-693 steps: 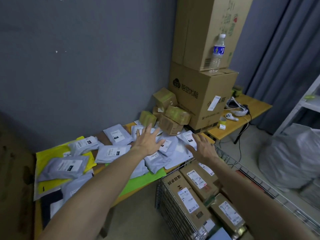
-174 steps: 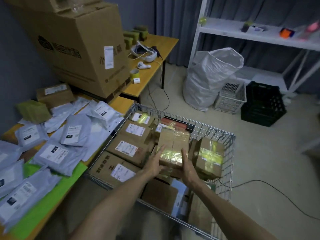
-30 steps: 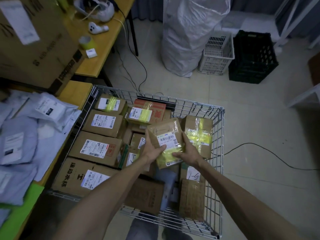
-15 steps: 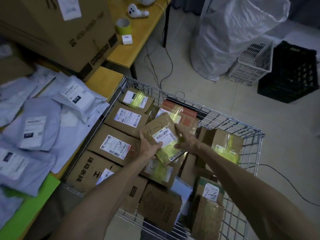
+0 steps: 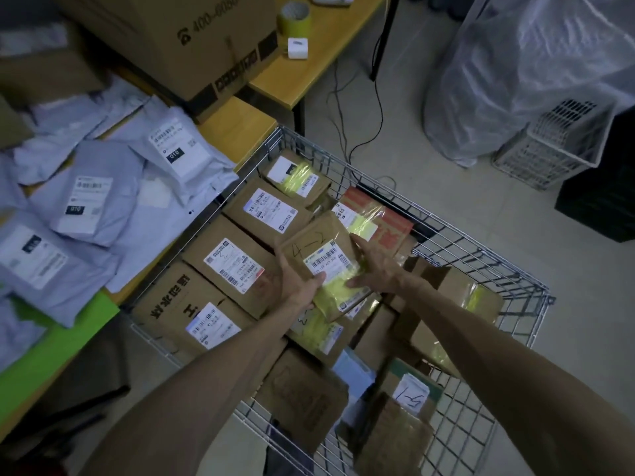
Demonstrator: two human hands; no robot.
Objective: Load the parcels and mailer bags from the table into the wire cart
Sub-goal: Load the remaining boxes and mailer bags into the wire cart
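Both my hands hold a small brown parcel (image 5: 318, 247) with a white label, yellow tape and "4-2" written on it, low over the middle of the wire cart (image 5: 481, 249). My left hand (image 5: 292, 283) grips its near left edge and my right hand (image 5: 374, 269) presses on its right side. Several labelled cardboard parcels (image 5: 237, 261) fill the cart below it. Grey mailer bags (image 5: 92, 201) lie piled on the table (image 5: 237, 128) to the left.
A big cardboard box (image 5: 185, 39) stands at the back of the table, with a yellow tape roll (image 5: 294, 16) beside it. On the floor to the right are a large white sack (image 5: 515, 73), a white basket (image 5: 553, 146) and a black crate (image 5: 601, 194). Cables (image 5: 364, 108) trail behind the cart.
The taped parcel stays in both hands over the cart's middle, sitting slightly lower. My view has shifted closer and a little left.
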